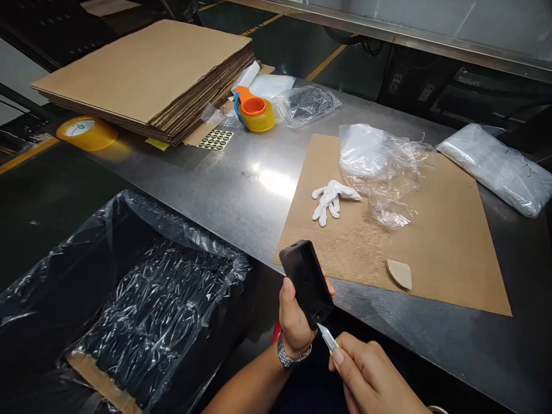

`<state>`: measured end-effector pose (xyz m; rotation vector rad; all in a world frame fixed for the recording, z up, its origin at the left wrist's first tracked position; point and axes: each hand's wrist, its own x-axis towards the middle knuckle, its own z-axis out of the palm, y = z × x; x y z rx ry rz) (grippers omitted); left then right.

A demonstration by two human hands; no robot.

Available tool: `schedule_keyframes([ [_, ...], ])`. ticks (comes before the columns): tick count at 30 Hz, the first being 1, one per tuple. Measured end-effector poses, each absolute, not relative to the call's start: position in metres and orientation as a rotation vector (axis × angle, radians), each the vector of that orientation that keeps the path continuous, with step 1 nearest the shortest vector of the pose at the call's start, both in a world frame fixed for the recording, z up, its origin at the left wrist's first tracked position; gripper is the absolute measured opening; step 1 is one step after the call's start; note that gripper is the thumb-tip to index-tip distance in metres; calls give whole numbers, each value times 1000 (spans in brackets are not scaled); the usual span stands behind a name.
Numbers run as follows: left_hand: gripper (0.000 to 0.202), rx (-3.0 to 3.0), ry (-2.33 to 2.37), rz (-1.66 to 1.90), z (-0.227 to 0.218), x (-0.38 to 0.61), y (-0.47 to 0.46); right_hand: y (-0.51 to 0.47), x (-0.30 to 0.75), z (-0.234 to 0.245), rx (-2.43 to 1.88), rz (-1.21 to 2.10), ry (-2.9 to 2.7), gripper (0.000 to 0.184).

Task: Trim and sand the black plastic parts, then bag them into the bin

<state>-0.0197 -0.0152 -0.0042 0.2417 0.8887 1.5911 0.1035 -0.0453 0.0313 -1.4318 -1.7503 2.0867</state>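
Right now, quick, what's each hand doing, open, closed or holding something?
Left hand: closed around the black open case.
Right hand: closed on the small knife, its tip at the case's lower end.

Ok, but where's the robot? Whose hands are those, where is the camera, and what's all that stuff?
There's no robot here, just a person using two bare hands. The camera sits on that person's head, looking forward and down, so you see what's in front of them.

The left hand holds a hollow black case. The right hand grips a thin silver tool, with its tip close to the case's lower end.

On the shiny metal table lies a flat cardboard sheet. On that are a white glove and crinkly clear plastic. Further back are a tall cardboard stack and an orange tape dispenser.
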Motion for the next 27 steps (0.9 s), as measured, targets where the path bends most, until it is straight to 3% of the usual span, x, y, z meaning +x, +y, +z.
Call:
schedule_keyframes([
  [16, 46, 205, 816, 1706, -9, -18, -12, -45, 104, 29, -1369, 2173, -1635, 41],
  [19, 46, 141, 818, 1806, -9, -18, -8, -43, 110, 37, -1411, 1779, -1894, 33],
  [22, 47, 110, 840, 1858, -9, -17, -6, -43, 111, 42, -1304, 1048, -2259, 20],
  [25, 46, 97, 859, 1894, -9, -17, -6, -45, 108, 38, -1118, 382, -2452, 20],
  [27, 46, 100, 864, 1914, -8, -16, -6, -48, 106, 32, -1065, 110, -2509, 21],
])
